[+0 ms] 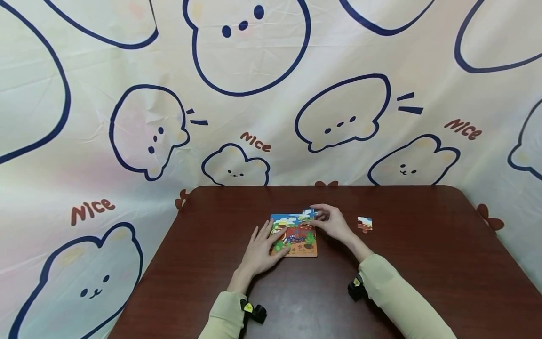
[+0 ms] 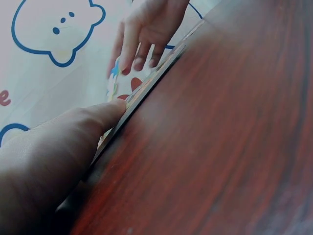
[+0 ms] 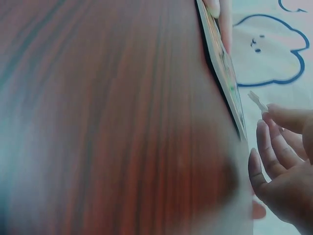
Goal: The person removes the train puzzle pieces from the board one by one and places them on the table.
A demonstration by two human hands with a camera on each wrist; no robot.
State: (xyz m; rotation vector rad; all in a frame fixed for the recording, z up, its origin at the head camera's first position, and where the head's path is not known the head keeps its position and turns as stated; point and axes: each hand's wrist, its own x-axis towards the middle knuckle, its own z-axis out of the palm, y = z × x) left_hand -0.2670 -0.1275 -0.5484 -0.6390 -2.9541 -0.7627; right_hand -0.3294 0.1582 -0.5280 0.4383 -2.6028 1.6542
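A colourful jigsaw puzzle (image 1: 301, 245), with blue sky at the top and orange ground below, lies flat on the table. My left hand (image 1: 259, 252) rests on its left side with the fingers spread, the thumb by the lower edge. At the upper right corner my right hand (image 1: 334, 225) pinches a jigsaw piece (image 1: 308, 214) between thumb and forefinger. In the right wrist view this piece (image 3: 257, 101) is tilted and raised off the board, its pale edge showing. The left wrist view catches the puzzle's thin edge (image 2: 142, 98) beside the left thumb.
One loose jigsaw piece (image 1: 364, 223) in blue, white and brown lies on the table to the right of my right hand. The dark brown wooden table (image 1: 190, 278) ends against a pale cloth (image 1: 279, 117) printed with cartoon outlines.
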